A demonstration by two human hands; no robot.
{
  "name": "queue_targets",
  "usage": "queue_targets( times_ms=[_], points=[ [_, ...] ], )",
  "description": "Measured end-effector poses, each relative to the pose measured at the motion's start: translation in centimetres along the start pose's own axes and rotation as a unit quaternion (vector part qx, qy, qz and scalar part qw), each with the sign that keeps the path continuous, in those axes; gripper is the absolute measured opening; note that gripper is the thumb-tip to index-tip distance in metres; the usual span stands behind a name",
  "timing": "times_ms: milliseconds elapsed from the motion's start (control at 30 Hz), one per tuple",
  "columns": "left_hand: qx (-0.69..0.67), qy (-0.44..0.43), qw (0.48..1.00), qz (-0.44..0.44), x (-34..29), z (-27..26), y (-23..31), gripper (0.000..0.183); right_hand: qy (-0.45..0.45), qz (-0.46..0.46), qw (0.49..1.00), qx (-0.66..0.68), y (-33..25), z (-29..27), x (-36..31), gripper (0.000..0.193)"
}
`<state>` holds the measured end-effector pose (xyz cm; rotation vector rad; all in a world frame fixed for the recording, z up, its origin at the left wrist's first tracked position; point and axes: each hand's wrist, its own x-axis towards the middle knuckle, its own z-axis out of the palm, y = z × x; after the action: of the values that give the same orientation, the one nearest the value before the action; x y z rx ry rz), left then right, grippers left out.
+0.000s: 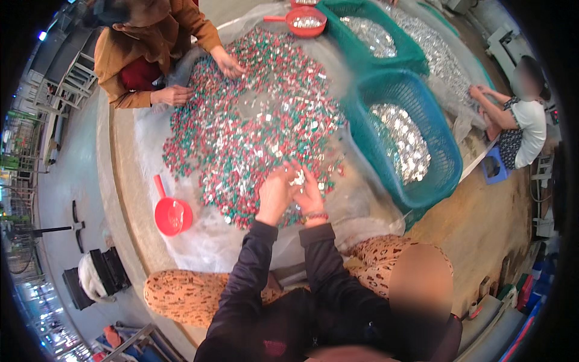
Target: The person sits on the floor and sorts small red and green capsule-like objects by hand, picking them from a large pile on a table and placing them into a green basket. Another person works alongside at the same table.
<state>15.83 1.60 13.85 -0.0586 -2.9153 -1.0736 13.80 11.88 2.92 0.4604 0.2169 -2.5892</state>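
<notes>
A wide spread of small red, green and silvery pieces [241, 145] lies on a clear plastic sheet [205, 253] in front of me. Just above its near edge my two hands meet. My right hand [310, 196] is cupped around a few small shiny silvery pieces [298, 177], with a red bracelet on the wrist. Close against it on the left, my left hand [275, 196] has its fingers bent inward toward those pieces. Its fingertips are partly hidden, so what they pinch does not show clearly.
A red scoop [173, 217] lies at the left, with another red scoop [306, 22] at the far side. A blue-green basket [440, 151] with silvery pieces stands right, a green basket [416, 62] behind it. One person [139, 57] works far left, another [531, 133] far right.
</notes>
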Motion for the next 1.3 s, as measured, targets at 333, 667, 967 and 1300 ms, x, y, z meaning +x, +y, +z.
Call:
queue_targets(
  times_ms=[333,667,967,1300],
  points=[
    [-0.111,0.145,0.976,-0.121,1.1,-1.0,-7.9,0.019,0.094,-0.281,0.84,-0.455,-12.9,1.3,9.5,0.022],
    [-0.041,0.154,0.95,-0.269,-2.6,-1.5,-12.9,0.023,-0.014,-0.372,0.927,-0.038,-37.6,18.2,16.2,0.062],
    [-0.104,0.107,0.855,-0.497,-11.2,0.3,-24.1,0.024,0.098,-0.348,0.852,-0.378,-10.6,0.7,7.4,0.021],
    [-0.031,0.274,0.878,-0.392,-9.6,8.8,-19.7,0.023,0.225,-0.169,0.916,-0.285,3.8,4.7,0.3,0.02]
  ],
)
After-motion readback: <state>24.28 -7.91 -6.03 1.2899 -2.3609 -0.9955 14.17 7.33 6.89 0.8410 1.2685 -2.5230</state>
